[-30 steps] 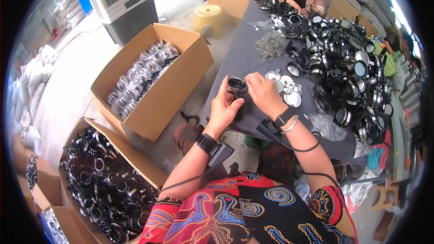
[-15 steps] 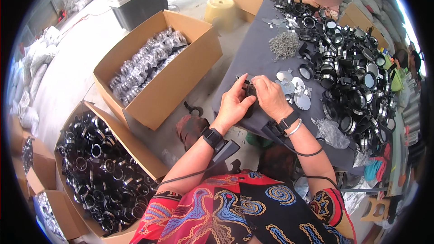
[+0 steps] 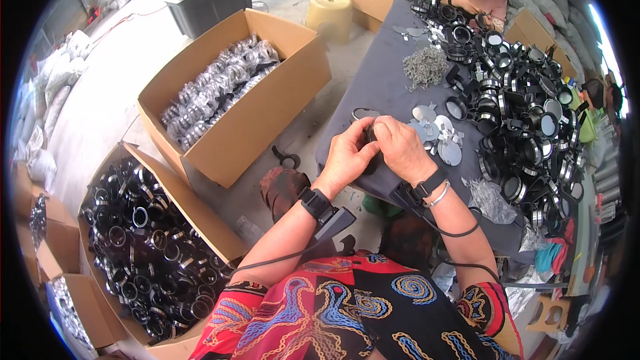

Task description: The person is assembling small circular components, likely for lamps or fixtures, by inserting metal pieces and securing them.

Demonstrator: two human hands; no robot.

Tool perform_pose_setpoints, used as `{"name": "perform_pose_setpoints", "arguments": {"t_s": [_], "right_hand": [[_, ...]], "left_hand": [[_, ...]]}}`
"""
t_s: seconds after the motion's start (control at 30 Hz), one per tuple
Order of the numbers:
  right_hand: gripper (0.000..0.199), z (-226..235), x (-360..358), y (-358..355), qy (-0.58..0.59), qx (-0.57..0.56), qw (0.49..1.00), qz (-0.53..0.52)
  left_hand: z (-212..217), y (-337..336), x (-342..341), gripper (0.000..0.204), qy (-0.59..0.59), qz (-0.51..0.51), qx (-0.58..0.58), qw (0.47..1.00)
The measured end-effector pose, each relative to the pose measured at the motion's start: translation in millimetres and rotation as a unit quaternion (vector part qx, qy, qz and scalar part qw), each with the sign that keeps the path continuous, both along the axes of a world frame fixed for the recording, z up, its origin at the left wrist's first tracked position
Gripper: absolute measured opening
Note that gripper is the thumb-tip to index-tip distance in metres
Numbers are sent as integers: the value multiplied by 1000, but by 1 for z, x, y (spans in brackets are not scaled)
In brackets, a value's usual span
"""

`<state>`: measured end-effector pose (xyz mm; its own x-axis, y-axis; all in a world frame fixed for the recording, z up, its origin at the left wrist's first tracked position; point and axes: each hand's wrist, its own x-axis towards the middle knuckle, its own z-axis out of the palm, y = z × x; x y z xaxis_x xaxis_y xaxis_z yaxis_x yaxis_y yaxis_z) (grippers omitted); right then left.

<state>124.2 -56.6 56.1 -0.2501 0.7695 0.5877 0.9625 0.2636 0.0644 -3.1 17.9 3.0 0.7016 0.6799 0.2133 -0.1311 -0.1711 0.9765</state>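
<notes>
Black ring-shaped fitting held at the table edge.
Your left hand curls around it; your right hand bunches alongside, grip hidden, can't tell. Best brace left, work right fingertips gently.

The right hand now hides more of the black ring

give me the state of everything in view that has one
black ring part: held, mostly hidden
left hand: closed around that part
right hand: bent fingers at it, grip unclear
box of black rings: open, well filled
box of wrapped pieces: open, partly filled
silver discs: loose, piled
stool: upright
</notes>
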Motion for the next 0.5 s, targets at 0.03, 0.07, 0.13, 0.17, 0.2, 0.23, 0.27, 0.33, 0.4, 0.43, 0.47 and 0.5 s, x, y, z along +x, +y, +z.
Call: {"name": "perform_pose_setpoints", "arguments": {"t_s": [0.03,0.07,0.13,0.17,0.2,0.23,0.27,0.33,0.4,0.43,0.47,0.5], "right_hand": [[18,-2,2,-1,3,1,1000,0],[18,-3,3,-1,7,3,1000,0],[15,-4,7,-1,52,-19,998,5],[13,-3,10,0,98,-41,994,14],[9,1,13,-1,181,-55,982,17],[6,7,17,-3,263,-68,962,21],[9,14,22,-5,335,-68,939,-27],[8,8,46,-7,418,-56,903,-76],[9,2,54,-10,444,-128,875,-144],[9,-7,58,-11,444,-124,875,-147],[11,-20,61,-13,344,-126,914,-175],[13,-21,56,-14,241,-131,942,-196]], "left_hand": [[1,0,0,45,9,-1,1,1000],[-2,0,2,45,9,-3,2,1000],[-5,0,5,40,-51,1,-21,998],[-6,0,6,40,-51,-3,-20,998],[-5,0,3,37,-21,24,-25,999],[-3,0,2,34,9,52,-30,998],[-2,-1,2,30,4,63,-43,997],[1,-2,4,29,5,69,-38,997],[-1,-3,6,24,-20,91,-32,995],[-1,-2,8,24,-21,86,-31,996],[-1,-2,9,23,-10,85,-37,996],[-1,-1,8,22,3,88,-44,995]]}}
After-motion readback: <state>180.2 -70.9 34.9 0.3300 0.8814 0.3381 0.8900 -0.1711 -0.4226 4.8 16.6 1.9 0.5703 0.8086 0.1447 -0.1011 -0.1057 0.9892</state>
